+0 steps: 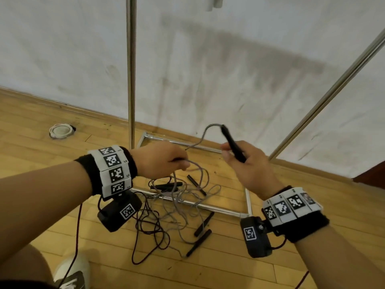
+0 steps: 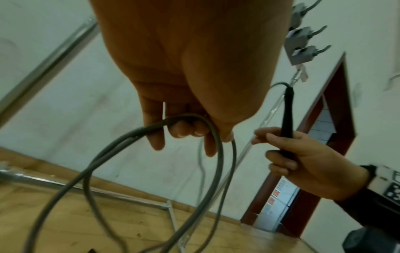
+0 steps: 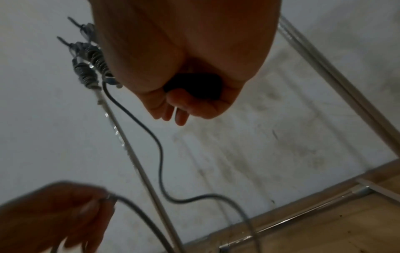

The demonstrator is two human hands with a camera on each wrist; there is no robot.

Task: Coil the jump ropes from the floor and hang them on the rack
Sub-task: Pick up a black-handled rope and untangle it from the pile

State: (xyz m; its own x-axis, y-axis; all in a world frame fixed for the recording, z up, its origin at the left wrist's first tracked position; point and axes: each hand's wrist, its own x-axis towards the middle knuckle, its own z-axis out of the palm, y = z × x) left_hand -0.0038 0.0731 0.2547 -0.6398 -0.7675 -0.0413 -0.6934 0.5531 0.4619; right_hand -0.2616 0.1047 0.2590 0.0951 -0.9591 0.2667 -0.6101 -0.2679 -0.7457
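Head view: wooden floor (image 1: 208, 268), scuffed white wall (image 1: 229, 69).

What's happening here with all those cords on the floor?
A person is gathering up jump ropes. Their right hand grips the black handle of a grey rope, while the left hand holds loops of that same rope. More ropes lie tangled on the wooden floor around the base of a metal rack. None of the floor ropes is coiled yet.
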